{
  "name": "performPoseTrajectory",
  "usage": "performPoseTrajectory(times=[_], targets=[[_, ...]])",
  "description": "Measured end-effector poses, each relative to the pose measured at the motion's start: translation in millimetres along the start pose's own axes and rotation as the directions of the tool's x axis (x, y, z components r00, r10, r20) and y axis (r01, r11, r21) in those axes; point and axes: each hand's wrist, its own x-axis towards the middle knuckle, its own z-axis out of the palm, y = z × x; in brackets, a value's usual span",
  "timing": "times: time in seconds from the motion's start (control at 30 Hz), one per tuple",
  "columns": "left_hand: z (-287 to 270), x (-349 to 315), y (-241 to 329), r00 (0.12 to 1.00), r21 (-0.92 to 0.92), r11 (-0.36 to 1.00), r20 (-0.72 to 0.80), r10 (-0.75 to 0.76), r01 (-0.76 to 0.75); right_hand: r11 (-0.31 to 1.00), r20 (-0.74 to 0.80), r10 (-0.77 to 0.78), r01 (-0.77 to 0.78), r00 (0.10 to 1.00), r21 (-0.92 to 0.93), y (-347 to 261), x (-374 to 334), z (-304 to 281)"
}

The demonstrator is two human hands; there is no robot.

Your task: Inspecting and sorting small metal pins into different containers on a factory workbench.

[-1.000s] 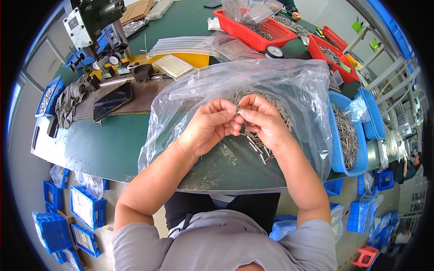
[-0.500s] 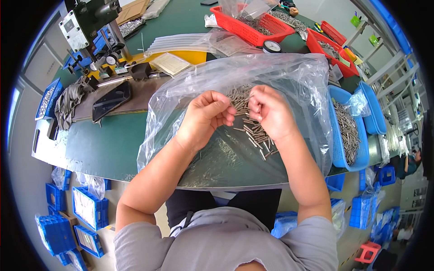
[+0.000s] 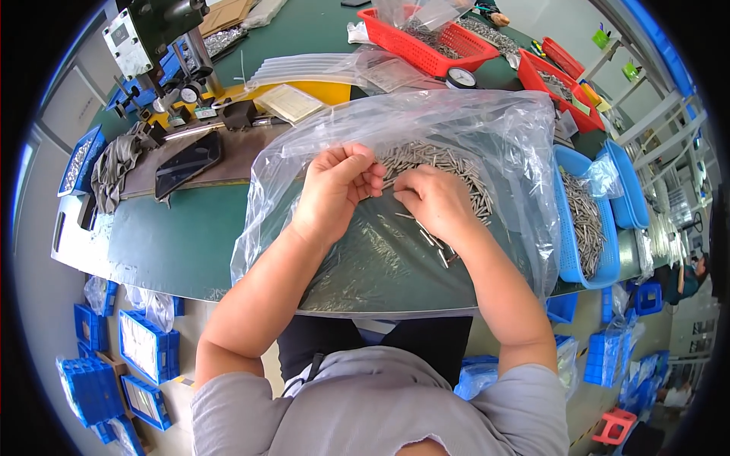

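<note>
A pile of small metal pins (image 3: 471, 176) lies on a clear plastic bag (image 3: 513, 144) spread over the green table. My left hand (image 3: 334, 190) is raised at the pile's left edge, its fingers curled in and the thumb laid over them. Whatever it holds is hidden by the fingers. Down at the near left part of the pins is my right hand (image 3: 437, 199), palm down, thumb and fingertips drawn together. Its fingertips are over the pins, and I cannot make out what is between them.
To the right stands a blue basket (image 3: 564, 251) full of similar pins. Red baskets (image 3: 426, 53) with metal parts are at the back. At the left, a dial-gauge stand (image 3: 190, 93) rises behind a black phone (image 3: 188, 163) and a grey cloth (image 3: 118, 163).
My right hand has lowered and moved left, from raised fingers down onto the pins, uncovering more of the pile. My left hand has shifted slightly left.
</note>
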Motion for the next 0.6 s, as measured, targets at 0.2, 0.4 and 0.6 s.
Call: performPoseTrajectory(times=[0.2,0.4,0.6], targets=[[2.7,-3.0,-3.1,0.994,-0.013,0.996,0.062,-0.09,0.091,0.664,0.057,0.232,-0.2,0.971,0.72,8.2,7.9,-5.5],[3.2,-3.7,-7.6,0.969,-0.021,0.976,0.129,-0.212,0.217,0.025,0.291,0.148,-0.298,0.945,0.954,5.4,7.8,-17.6],[4.7,-3.3,-8.9,0.966,-0.018,0.974,0.135,-0.222,0.227,0.168,0.279,0.121,-0.296,0.953,0.94,-1.0,4.6,-13.2]])
